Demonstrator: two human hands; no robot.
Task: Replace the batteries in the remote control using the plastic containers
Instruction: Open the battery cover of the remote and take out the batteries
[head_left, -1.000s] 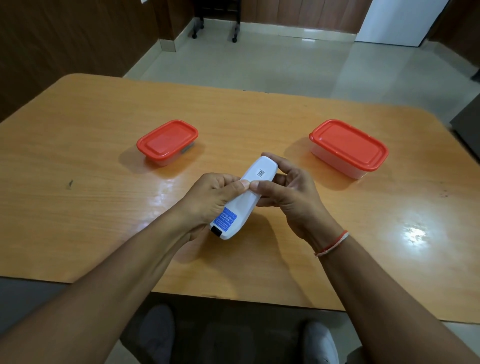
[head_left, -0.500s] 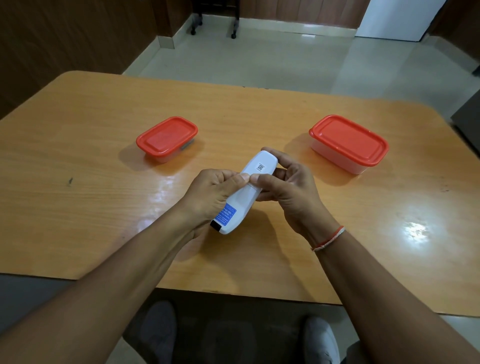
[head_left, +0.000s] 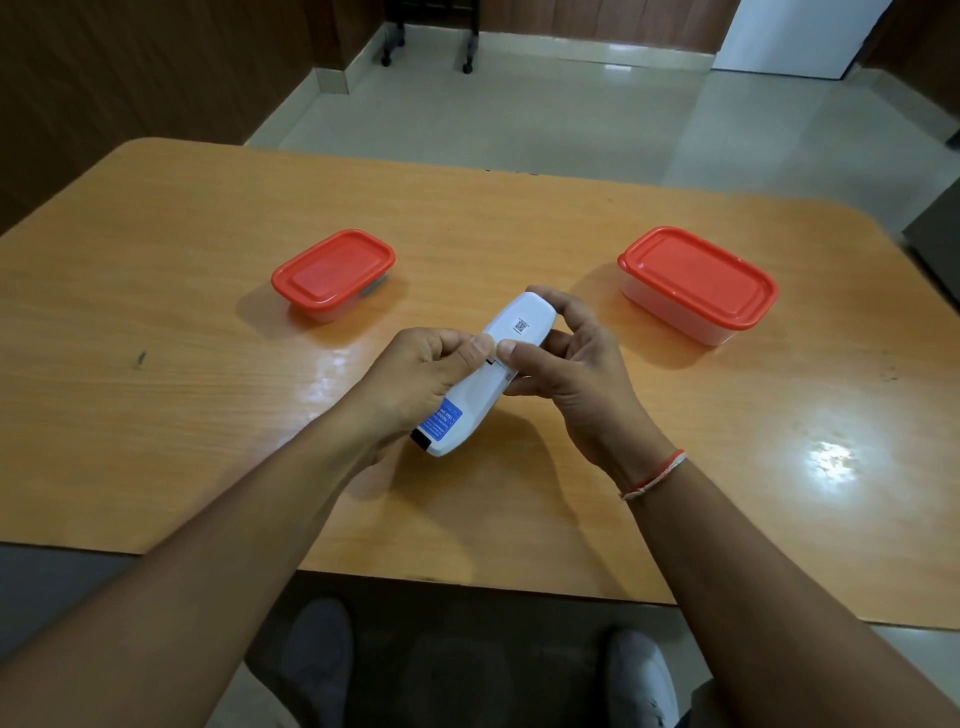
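Note:
A white remote control (head_left: 483, 387) is held back side up above the table's middle, its blue label toward me. My left hand (head_left: 415, 376) grips its lower half and my right hand (head_left: 566, 374) its upper half. Both thumbs press side by side on the back, where a thin dark gap shows at the edge of the battery cover. A small clear container with a red lid (head_left: 332, 273) stands shut at the left. A larger one with a red lid (head_left: 696, 283) stands shut at the right.
The orange wooden table (head_left: 156, 415) has a rounded near edge above my shoes. Beyond its far edge lies a tiled floor with the legs of a wheeled stand. Wood panelling lines the left wall.
The remote stays in both hands at nearly the same place. A small dark gap has appeared under my thumbs on its back. The camera has tilted slightly.

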